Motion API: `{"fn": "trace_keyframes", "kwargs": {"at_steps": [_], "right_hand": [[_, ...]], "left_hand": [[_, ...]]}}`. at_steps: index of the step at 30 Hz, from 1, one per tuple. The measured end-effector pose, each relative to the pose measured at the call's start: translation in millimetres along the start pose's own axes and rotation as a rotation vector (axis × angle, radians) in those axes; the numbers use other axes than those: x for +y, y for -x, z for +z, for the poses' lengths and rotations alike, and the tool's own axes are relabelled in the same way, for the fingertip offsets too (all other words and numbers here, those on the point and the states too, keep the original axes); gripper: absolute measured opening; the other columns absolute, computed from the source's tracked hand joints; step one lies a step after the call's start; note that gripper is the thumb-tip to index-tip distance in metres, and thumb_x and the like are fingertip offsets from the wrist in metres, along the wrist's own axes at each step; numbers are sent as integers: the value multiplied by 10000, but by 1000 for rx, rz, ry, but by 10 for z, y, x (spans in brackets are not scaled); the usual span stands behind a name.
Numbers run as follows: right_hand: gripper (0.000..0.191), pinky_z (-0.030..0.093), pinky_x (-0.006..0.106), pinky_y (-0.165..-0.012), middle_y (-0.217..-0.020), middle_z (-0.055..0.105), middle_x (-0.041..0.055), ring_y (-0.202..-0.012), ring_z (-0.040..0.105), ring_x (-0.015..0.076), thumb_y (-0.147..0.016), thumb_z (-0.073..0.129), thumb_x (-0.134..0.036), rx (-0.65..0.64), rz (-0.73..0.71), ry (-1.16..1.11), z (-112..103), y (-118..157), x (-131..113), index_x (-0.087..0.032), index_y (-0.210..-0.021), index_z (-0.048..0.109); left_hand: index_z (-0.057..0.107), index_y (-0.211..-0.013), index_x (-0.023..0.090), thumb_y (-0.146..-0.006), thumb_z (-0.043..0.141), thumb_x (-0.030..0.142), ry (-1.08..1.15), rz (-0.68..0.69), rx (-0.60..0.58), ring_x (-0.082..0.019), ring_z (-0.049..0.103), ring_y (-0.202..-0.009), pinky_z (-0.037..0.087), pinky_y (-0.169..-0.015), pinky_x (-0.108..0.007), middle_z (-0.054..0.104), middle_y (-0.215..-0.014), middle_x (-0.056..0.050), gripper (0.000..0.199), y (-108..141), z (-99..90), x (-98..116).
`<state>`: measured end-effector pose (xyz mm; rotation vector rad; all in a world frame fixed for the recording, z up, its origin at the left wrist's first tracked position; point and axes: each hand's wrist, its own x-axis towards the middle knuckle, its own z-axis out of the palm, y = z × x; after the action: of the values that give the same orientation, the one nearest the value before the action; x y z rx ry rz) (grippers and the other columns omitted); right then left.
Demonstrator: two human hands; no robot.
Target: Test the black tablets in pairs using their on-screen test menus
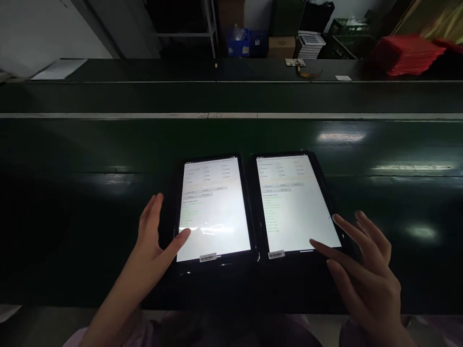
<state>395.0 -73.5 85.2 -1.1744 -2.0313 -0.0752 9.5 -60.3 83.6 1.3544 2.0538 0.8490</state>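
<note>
Two tablets lie side by side, screens up, on the dark green table. Both show a white page with tick boxes, grey buttons and lines of green text. My left hand (155, 246) is at the left edge of the left tablet (220, 217), its thumb over the lit screen and the other fingers spread outside the frame. At the lower right of the right tablet (304, 221) is my right hand (372, 274), fingers apart, index fingertip at the screen's bottom. A small barcode label (208, 258) sits on the left tablet's lower edge, and another label (276, 254) on the right one.
Beyond a pale strip (144, 115) runs a raised dark ledge. On it are white paper (60, 69), a brown flex-like strip (309, 73), a small white card (343, 78) and a stack of red sheets (408, 54). Behind stand blue bins (238, 43) and a cardboard box (281, 47).
</note>
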Motion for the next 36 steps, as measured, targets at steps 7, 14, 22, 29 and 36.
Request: {"fn": "trace_keyframes", "kwargs": {"at_steps": [7,14,22,29,36], "right_hand": [[371,495,585,-1196,-1711,519,-58,-1644,364,378,-1014,617,-118,-22,-43,4,50,-25,-73,-345,-1245,798],[308,462,524,-1229,-1775,426,-75,-1673,305,352,-1024,592,-135,-71,-99,18,72,-129,-176,-301,-1168,807],[291,406,587,-1293,-1819,351,-40,-1724,166,395,-1048,602,-170,-152,-145,44,176,-163,-253,-273,-1238,797],[397,412,519,-1312,-1747,471,-100,-1677,334,330,-1027,611,-86,-22,-73,13,89,-121,-200,-333,-1274,798],[342,370,437,-1334,-1785,400,-131,-1694,298,291,-1042,592,-67,-45,-81,11,80,-142,-199,-283,-1228,782]], "left_hand": [[179,-1785,401,-945,650,686,-33,76,-43,-479,269,-1683,556,-1157,-673,213,-1870,-95,1004,219,-45,18],[208,-1768,454,-934,662,706,-55,131,-63,-420,214,-1712,559,-1176,-580,177,-1886,-24,982,170,-93,-197],[191,-1774,400,-918,672,717,-52,155,-126,-414,172,-1722,365,-1297,-647,157,-1887,-79,1031,151,-136,-176],[59,-1774,453,-955,620,731,-21,122,-176,-434,130,-1723,397,-1270,-663,64,-1906,-51,1030,137,-156,-229],[95,-1769,457,-938,632,758,14,120,-174,-410,122,-1726,296,-1313,-666,99,-1902,-52,1035,133,-164,-281]]}}
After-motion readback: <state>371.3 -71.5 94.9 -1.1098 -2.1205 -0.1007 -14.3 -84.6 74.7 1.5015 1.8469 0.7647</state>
